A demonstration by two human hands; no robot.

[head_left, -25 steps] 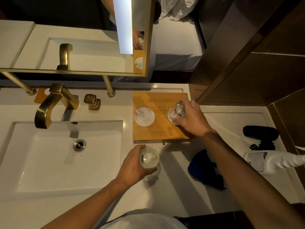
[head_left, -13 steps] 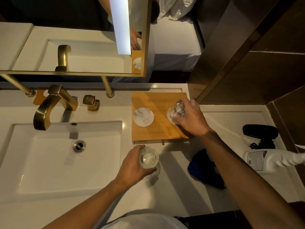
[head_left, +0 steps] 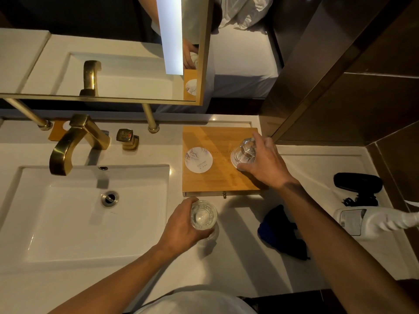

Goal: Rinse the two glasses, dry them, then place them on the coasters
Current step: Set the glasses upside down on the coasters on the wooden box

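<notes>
On a wooden tray [head_left: 217,137] lie two round white coasters. The left coaster [head_left: 198,159] is bare. My right hand [head_left: 266,164] grips a clear glass [head_left: 246,151], base up, standing on the right coaster [head_left: 234,163], which is mostly covered. My left hand [head_left: 181,225] holds a second clear glass [head_left: 203,214] upright just above the white counter, in front of the tray.
A white sink basin [head_left: 74,214] with a gold faucet [head_left: 72,141] and gold knob [head_left: 127,138] fills the left. A dark blue cloth [head_left: 281,232] lies on the counter right of my left hand. A black object [head_left: 358,182] and a white appliance [head_left: 371,220] sit at the far right. A mirror [head_left: 102,64] hangs behind.
Almost nothing has moved. My right hand stays on the upside-down glass over the right coaster, its fingers shifted slightly. My left hand holds its glass in the same place.
</notes>
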